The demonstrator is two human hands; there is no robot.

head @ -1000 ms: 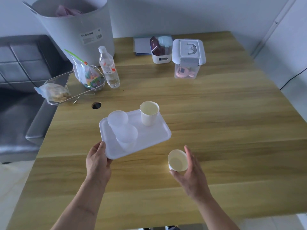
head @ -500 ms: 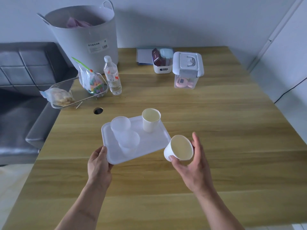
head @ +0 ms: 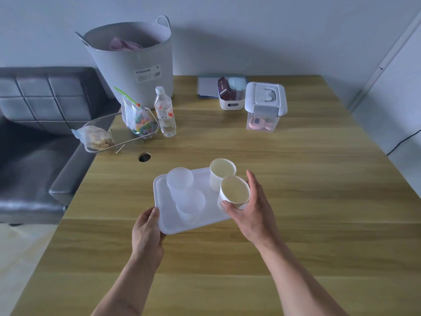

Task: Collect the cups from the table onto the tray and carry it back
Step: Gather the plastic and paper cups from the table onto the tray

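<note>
A white tray (head: 164, 215) lies on the wooden table (head: 296, 201), and my left hand (head: 147, 233) grips its near-left corner. On it stand two frosted plastic cups (head: 180, 180) (head: 191, 202) and a white paper cup (head: 222, 171) at the far right. My right hand (head: 252, 208) holds a second white paper cup (head: 234, 192), tilted toward me, over the tray's right edge beside the first paper cup.
At the back stand a grey tub (head: 134, 58), a water bottle (head: 165, 112), a wire basket with snack bags (head: 118, 131), a small white bin (head: 231, 96) and a lidded clear box (head: 264, 106). A cable hole (head: 144, 157) is near the tray. A dark sofa (head: 34, 144) sits left.
My right hand lifted the paper cup off the table and carried it left and away to the tray's right edge. My left hand stayed on the tray corner.
</note>
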